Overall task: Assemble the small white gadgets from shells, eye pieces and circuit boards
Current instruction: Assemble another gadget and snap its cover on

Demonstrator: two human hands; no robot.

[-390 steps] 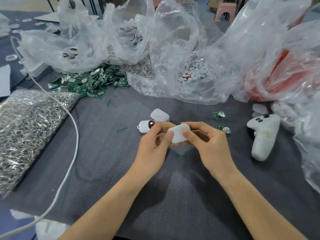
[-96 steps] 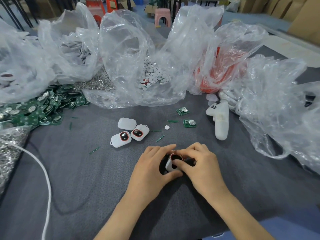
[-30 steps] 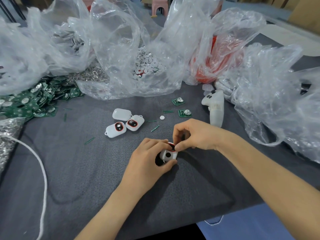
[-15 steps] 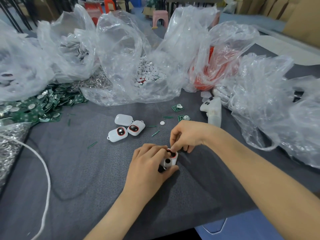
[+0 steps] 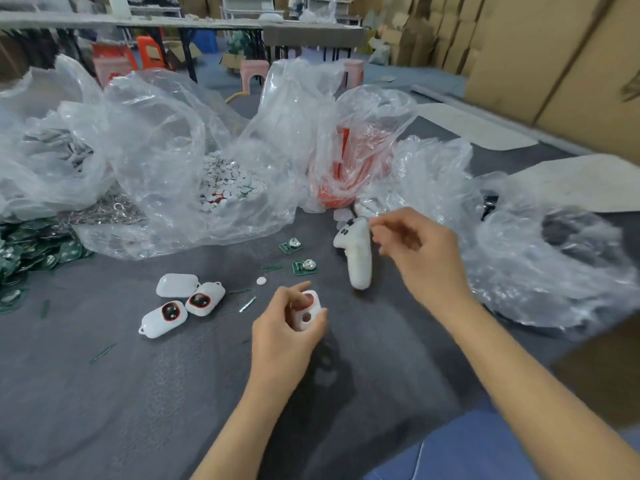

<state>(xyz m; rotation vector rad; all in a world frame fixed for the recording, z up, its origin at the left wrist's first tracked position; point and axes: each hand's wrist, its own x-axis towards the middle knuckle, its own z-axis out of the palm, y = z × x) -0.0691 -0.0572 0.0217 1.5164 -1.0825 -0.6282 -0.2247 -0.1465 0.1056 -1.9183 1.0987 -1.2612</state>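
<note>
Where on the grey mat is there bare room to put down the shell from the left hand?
The widest bare mat is the near left, in front of the white gadgets and left of the left hand holding the shell. Another patch lies between left hand and right forearm. Crowded at the back: bags, circuit boards, white controller.

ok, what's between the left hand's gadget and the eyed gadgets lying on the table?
Head view: only thin green slivers on grey cloth, touching neither the held gadget nor the nearer eyed gadget.

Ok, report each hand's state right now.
Left hand: grip closed on the white shell.
Right hand: raised, fingers curled, blurred; cannot tell if it holds anything.
</note>
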